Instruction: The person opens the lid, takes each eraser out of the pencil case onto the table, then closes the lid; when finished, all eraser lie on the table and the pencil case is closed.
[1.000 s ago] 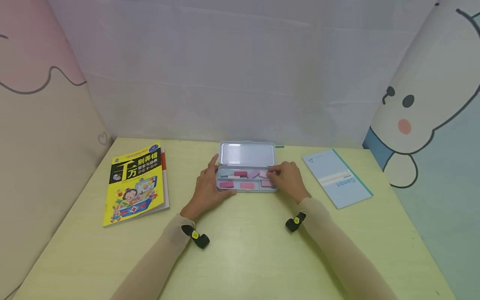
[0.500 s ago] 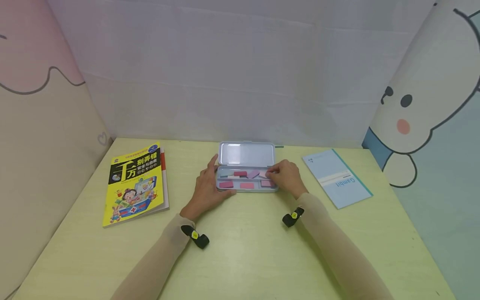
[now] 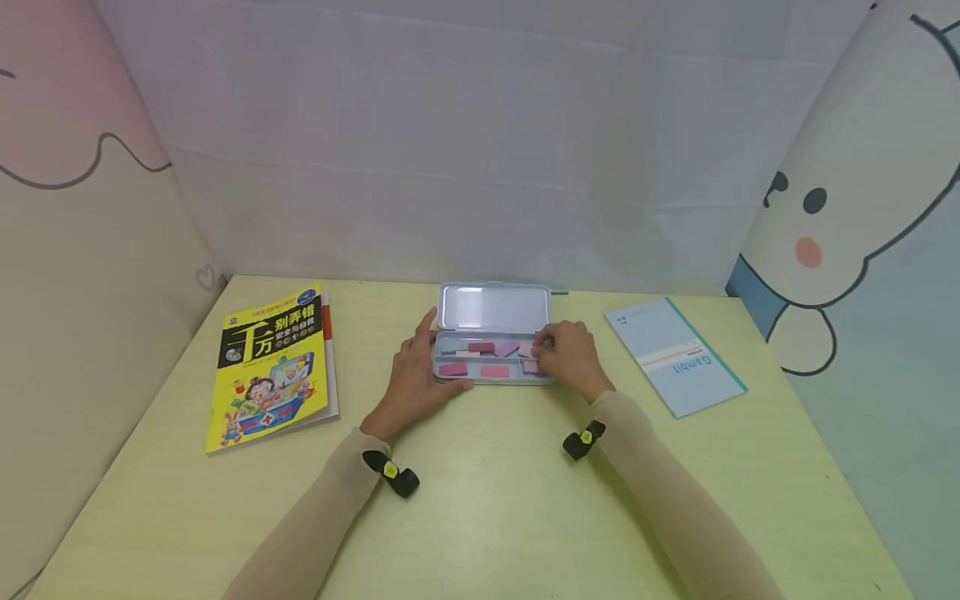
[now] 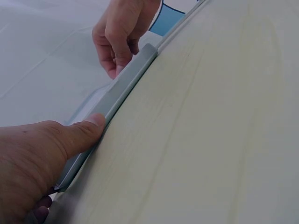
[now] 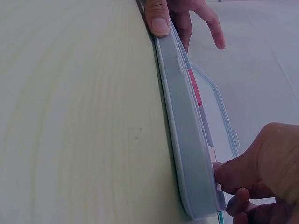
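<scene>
A pale blue pencil case [image 3: 495,381] lies on the table with its lid [image 3: 495,307] tipped back. Several small flat blocks sit inside, among them a red block [image 3: 481,347], a lilac block [image 3: 507,348] and a pink block [image 3: 494,372]. My left hand [image 3: 412,375] grips the left end, thumb on the front wall and fingers round the side. At the right end, my right hand [image 3: 573,358] has curled fingers and pinches a pale pink block [image 3: 527,350], partly hidden by the fingertips. In the right wrist view, the thumb and fingers meet just inside the case rim.
A yellow book [image 3: 266,375] lies on another book at the left. A light blue notebook [image 3: 675,358] rests at the right. A white sheet [image 3: 480,167] hangs behind the table, and a thin green stick [image 3: 559,293] shows beside the lid.
My right hand has shifted slightly at the right end of the case, its wrist moving a little left. My left hand and the case have stayed in place.
</scene>
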`<state>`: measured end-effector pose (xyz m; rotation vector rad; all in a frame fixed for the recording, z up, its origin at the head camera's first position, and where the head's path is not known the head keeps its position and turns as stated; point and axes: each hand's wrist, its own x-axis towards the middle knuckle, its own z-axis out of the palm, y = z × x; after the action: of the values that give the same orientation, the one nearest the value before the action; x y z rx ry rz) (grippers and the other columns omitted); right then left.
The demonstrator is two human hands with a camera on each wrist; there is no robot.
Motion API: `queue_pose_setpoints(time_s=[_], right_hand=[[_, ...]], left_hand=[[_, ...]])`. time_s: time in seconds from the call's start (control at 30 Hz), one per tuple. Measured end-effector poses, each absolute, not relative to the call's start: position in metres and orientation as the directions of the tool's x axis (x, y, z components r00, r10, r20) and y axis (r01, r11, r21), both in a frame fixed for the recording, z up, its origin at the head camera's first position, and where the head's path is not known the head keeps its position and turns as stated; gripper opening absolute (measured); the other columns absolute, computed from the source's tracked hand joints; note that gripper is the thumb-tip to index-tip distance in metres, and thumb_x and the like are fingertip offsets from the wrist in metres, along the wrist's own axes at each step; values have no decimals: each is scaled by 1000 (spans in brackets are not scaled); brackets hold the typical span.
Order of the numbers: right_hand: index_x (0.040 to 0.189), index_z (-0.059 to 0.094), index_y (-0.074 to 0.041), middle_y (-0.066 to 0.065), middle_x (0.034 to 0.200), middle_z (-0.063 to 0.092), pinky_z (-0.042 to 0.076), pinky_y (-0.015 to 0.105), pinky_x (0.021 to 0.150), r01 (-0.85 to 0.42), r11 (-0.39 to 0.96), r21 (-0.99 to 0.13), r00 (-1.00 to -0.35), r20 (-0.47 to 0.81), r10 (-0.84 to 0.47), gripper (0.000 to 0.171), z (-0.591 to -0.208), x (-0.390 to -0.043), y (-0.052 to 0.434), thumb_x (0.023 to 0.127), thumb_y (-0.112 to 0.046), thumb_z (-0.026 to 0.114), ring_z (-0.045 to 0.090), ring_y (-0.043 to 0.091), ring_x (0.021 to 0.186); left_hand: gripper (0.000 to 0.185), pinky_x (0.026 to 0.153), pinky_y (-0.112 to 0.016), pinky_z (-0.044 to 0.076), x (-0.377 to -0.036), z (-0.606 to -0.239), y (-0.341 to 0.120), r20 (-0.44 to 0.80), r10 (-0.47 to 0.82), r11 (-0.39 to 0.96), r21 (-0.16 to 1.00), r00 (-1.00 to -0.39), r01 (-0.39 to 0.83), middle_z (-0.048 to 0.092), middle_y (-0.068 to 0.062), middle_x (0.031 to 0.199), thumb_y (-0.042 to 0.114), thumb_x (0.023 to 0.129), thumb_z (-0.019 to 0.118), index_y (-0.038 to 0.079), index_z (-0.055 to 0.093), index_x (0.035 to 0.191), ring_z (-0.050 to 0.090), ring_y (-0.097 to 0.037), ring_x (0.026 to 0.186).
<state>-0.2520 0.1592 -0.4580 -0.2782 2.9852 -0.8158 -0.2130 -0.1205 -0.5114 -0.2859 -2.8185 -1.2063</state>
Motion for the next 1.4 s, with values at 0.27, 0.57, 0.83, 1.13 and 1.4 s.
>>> queue_pose_setpoints(time_s=[0.27, 0.57, 0.83, 1.13, 1.4], right_hand=[[105, 77, -2, 17, 102, 69, 42, 45, 90, -131, 802, -582, -989, 18, -149, 19, -458, -250, 162, 92, -11, 67, 54, 34, 98], [107, 71, -1, 22, 115, 69, 51, 53, 99, -154, 756, -636, -988, 105, -113, 11, -454, -260, 184, 100, -8, 66, 64, 39, 107], [106, 70, 0, 22, 112, 72, 52, 49, 93, -146, 779, -610, -989, 88, -117, 11, -457, -271, 206, 99, -8, 65, 67, 38, 101], [107, 70, -2, 22, 110, 73, 50, 55, 97, -124, 796, -593, -990, 21, -139, 13, -470, -277, 223, 99, -8, 62, 66, 39, 103], [113, 71, -3, 21, 109, 73, 49, 49, 91, -100, 810, -578, -990, -22, -139, 16, -476, -281, 221, 103, -12, 62, 63, 35, 98]], left_hand=[[129, 127, -64, 29, -214, -511, -121, 134, 152, 677, 708, -979, 202, 53, -14, 157, 40, 81, 93, 25, 3, 173, 40, -45, 151], [130, 126, -64, 31, -213, -512, -121, 130, 141, 677, 711, -981, 192, 53, -14, 156, 40, 80, 94, 26, 4, 173, 40, -45, 150], [130, 126, -64, 32, -212, -511, -120, 132, 143, 669, 717, -981, 194, 53, -14, 156, 39, 80, 94, 26, 4, 173, 40, -46, 150], [130, 125, -63, 31, -214, -510, -120, 134, 158, 675, 709, -978, 206, 52, -15, 157, 41, 81, 93, 24, 4, 173, 41, -46, 150], [130, 125, -64, 32, -214, -511, -121, 146, 156, 673, 708, -977, 213, 53, -15, 156, 40, 80, 94, 24, 4, 173, 42, -47, 149]])
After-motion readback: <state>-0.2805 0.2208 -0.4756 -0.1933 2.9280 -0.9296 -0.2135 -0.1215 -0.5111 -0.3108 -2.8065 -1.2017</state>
